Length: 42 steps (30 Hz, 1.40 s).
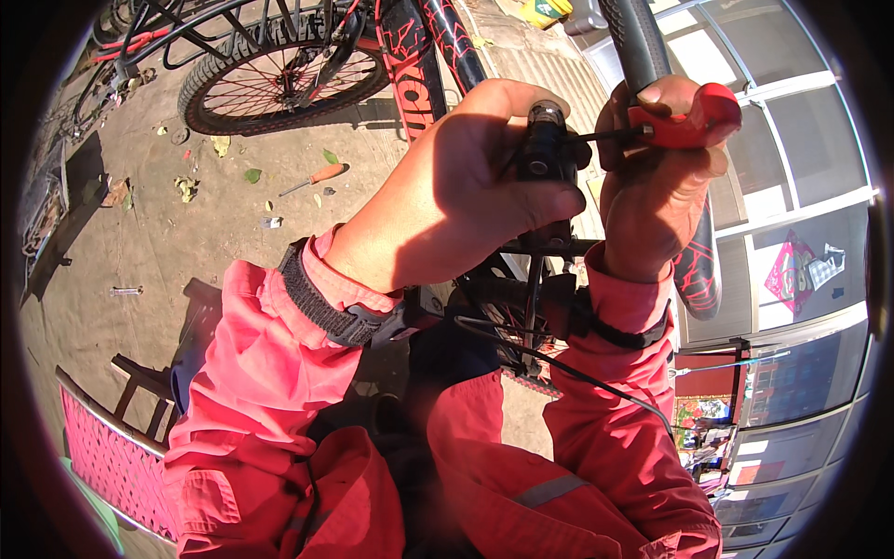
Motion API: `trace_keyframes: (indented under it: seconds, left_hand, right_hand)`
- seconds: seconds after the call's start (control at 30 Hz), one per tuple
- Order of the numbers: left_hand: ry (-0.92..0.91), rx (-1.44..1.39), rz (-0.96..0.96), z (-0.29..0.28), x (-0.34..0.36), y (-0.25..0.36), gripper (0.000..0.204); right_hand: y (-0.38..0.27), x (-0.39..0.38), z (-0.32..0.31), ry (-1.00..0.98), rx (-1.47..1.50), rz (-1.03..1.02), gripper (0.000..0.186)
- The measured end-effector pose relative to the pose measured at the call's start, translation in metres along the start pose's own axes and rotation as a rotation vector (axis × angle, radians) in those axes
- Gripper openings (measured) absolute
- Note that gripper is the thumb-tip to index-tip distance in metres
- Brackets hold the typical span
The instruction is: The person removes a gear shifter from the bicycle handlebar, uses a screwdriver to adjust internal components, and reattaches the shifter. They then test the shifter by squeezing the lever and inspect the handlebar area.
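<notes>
My left hand [419,205] is closed round a black bicycle fitting [545,158] with a metal top, its thumb pressed across the front. My right hand [656,210], just to the right, pinches a red curved part [694,121] beside a black textured bar [633,37]. A short black cable [602,137] runs between the fitting and the red part. Behind my hands stands a black bicycle frame [414,84] with red markings, and a longer cable [610,389] loops across below them. Part of the fitting is hidden by my fingers.
A bicycle wheel [209,112] stands at upper left. On the concrete ground [158,233] lie an orange-handled screwdriver [326,173], a small wrench [126,291], leaves and scraps. A pink woven chair [107,452] is at lower left. Windowed walls [792,149] line the right side.
</notes>
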<state>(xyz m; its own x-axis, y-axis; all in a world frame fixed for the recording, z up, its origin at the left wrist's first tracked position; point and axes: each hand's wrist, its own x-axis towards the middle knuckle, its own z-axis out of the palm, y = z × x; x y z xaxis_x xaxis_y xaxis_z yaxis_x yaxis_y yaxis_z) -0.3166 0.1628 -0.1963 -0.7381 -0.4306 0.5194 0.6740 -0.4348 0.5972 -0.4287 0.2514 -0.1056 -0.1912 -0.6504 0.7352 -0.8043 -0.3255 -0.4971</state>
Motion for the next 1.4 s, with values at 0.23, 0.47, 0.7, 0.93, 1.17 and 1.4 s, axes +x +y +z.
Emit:
trace_keyframes:
  seconds: [0.23, 0.47, 0.7, 0.93, 1.17, 1.4]
  left_hand:
    - [0.071, 0.178, 0.183, 0.006, 0.001, -0.017, 0.061]
    - [0.095, 0.379, 0.256, 0.005, 0.002, -0.016, 0.066]
    - [-0.086, 0.339, -0.045, -0.009, 0.008, 0.01, 0.059]
    - [0.019, 0.447, 0.103, -0.002, 0.002, 0.005, 0.059]
    - [0.067, 0.517, 0.228, 0.0, 0.0, -0.006, 0.067]
    - [0.096, 0.543, 0.297, 0.001, 0.0, -0.012, 0.066]
  right_hand:
    - [0.002, -0.001, -0.002, -0.002, 0.005, 0.008, 0.063]
    - [0.003, -0.003, -0.002, 0.017, 0.009, 0.016, 0.061]
    - [0.002, -0.003, -0.003, -0.008, -0.002, 0.011, 0.062]
    - [-0.004, -0.002, 0.001, 0.028, -0.034, 0.018, 0.075]
    - [-0.006, -0.002, -0.002, -0.006, -0.022, 0.056, 0.077]
    - [0.001, -0.004, -0.005, -0.044, -0.024, -0.036, 0.064]
